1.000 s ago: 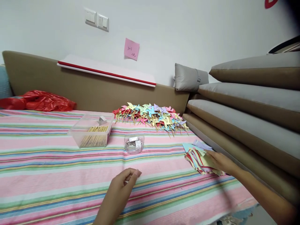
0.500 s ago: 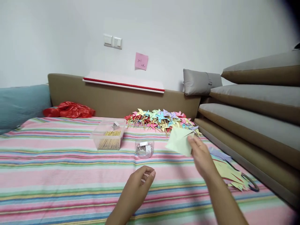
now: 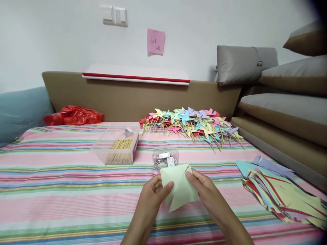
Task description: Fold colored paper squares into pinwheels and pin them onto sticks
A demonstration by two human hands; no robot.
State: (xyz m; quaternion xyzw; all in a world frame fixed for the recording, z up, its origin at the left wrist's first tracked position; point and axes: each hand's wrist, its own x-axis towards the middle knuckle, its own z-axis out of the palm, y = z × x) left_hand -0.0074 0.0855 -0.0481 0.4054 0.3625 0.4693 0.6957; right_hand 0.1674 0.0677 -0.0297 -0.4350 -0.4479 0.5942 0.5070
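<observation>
A pale green square of paper, slit in from its corners, is held up in front of me. My left hand pinches its left side, thumb on top. On the right side, my right hand grips the same sheet between thumb and fingers. Just behind the paper stands a small clear container of little metal pieces with a white label, partly covered by the sheet. To the right lies a pile of cut coloured paper, with a dark scissor handle barely showing among the sheets.
Finished paper pinwheels on sticks are heaped at the back. A clear plastic box with wooden sticks stands left of centre. A red plastic bag lies at the back left. Grey cushions are stacked along the right, over a striped cloth.
My right hand has brought the green paper from the right to the middle, and my left hand has taken hold of its left side. The view has shifted.
</observation>
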